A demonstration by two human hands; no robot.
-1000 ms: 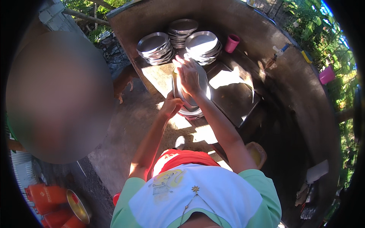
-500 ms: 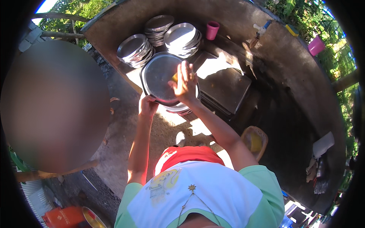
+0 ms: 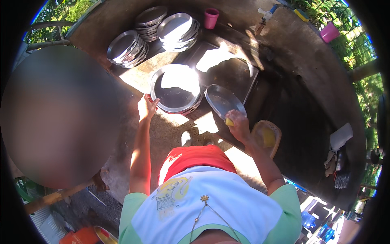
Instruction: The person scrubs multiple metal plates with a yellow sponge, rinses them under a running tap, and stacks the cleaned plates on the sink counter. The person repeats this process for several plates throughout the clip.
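Observation:
A round metal pan point(image 3: 221, 99) tilts away to the right, its near edge gripped in my right hand point(image 3: 239, 124). The same hand holds a yellow sponge point(image 3: 229, 121) against that edge. In front of me sits a stack of round metal pans, the top pan point(image 3: 172, 97) shining in sunlight. My left hand point(image 3: 147, 106) is closed at the left rim of this top pan, thumb and fingers at its edge.
Three more stacks of round pans point(image 3: 126, 49) stand on the ledge at the far left, with a pink cup point(image 3: 211, 18) beside them. A rectangular metal tray point(image 3: 231, 75) lies behind the held pan. An oval tub point(image 3: 276, 140) sits near my right forearm. A tap point(image 3: 266, 15) juts from the back wall.
My right hand has taken the scrubbed pan off the stack to the right, sponge still in hand. My left hand has moved slightly left and is at the rim of the pan underneath.

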